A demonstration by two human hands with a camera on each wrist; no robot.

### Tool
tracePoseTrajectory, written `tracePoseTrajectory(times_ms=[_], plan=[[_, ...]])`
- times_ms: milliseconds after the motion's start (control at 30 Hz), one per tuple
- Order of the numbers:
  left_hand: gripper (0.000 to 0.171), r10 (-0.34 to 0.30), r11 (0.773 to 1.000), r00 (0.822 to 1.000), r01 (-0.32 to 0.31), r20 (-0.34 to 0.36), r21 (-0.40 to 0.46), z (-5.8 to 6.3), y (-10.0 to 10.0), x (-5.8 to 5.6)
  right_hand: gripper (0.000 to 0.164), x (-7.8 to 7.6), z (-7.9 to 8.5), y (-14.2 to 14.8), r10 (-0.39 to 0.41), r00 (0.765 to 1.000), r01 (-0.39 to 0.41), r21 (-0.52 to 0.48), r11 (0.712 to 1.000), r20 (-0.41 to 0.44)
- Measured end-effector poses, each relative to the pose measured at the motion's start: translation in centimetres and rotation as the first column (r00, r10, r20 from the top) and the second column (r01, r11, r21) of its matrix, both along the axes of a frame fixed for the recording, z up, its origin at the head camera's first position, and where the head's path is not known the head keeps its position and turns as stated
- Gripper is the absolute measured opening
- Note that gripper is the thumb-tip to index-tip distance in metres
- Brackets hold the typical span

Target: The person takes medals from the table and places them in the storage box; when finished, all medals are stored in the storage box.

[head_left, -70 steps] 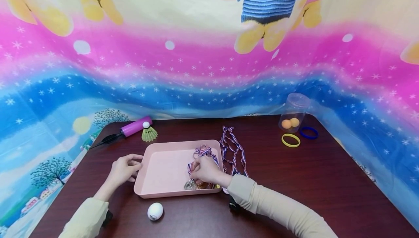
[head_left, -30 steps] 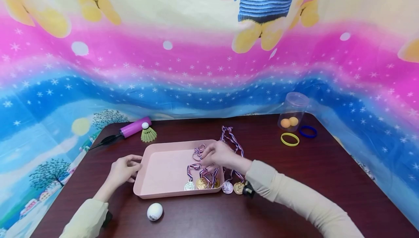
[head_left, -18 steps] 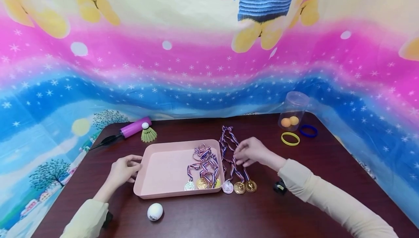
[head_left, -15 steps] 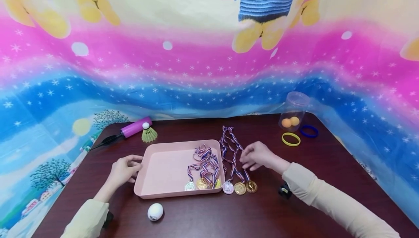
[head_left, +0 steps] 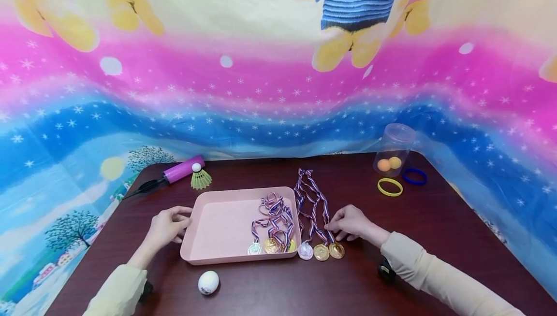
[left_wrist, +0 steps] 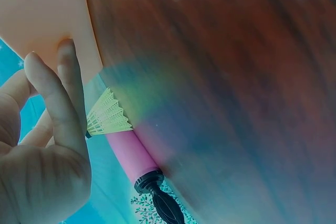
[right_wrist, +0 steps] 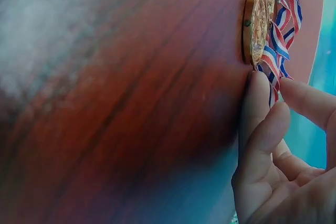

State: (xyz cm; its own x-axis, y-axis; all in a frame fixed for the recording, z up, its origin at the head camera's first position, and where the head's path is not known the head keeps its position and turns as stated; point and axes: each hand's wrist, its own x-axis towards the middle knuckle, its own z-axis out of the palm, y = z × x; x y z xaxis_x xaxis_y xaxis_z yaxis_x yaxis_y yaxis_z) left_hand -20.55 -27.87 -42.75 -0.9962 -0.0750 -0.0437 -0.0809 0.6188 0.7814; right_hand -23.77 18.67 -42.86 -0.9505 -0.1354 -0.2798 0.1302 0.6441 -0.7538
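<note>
My left hand [head_left: 167, 226] rests its fingertips on the left wall of a pink tray [head_left: 222, 229], its fingers loosely extended. Inside the tray's right side lie medals with tangled striped ribbons: a silver medal [head_left: 254, 248], a gold medal [head_left: 271, 245] and another gold one partly hidden. Right of the tray, a silver medal [head_left: 305, 251] and two gold medals lie on the table, ribbons stretched away from me. My right hand [head_left: 352, 222] is at the ribbon of the rightmost gold medal [head_left: 336, 250]; the right wrist view shows its fingertips around that ribbon, thumb and index finger apart.
A white ball [head_left: 208, 282] sits before the tray. Back left are a yellow shuttlecock [head_left: 201, 179] and a purple hand pump [head_left: 183, 169]. Back right stand a clear jar [head_left: 398, 144] with two orange balls, a yellow wristband [head_left: 389, 187] and a blue wristband [head_left: 415, 176].
My right hand has let go of the medals in the tray, moved right out of it, then come down to the rightmost ribbon on the table. The left hand has stayed at the tray.
</note>
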Motion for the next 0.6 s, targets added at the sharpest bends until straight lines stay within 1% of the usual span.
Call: tracePoseTrajectory(times_ms=[233, 600], plan=[[0.036, -0.002, 1.0, 1.0, 0.002, 0.0, 0.004, -0.11, -0.04, -0.04, 0.008, 0.09, -0.24, -0.32, 0.021, 1.0, -0.021, 0.001, 1.0, -0.022], [0.037, -0.004, 1.0, 1.0, 0.004, -0.007, 0.006, -0.11, -0.02, -0.03, 0.008, 0.29, 0.14, -0.38, 0.019, 0.999, -0.019, -0.001, 1.0, -0.032]])
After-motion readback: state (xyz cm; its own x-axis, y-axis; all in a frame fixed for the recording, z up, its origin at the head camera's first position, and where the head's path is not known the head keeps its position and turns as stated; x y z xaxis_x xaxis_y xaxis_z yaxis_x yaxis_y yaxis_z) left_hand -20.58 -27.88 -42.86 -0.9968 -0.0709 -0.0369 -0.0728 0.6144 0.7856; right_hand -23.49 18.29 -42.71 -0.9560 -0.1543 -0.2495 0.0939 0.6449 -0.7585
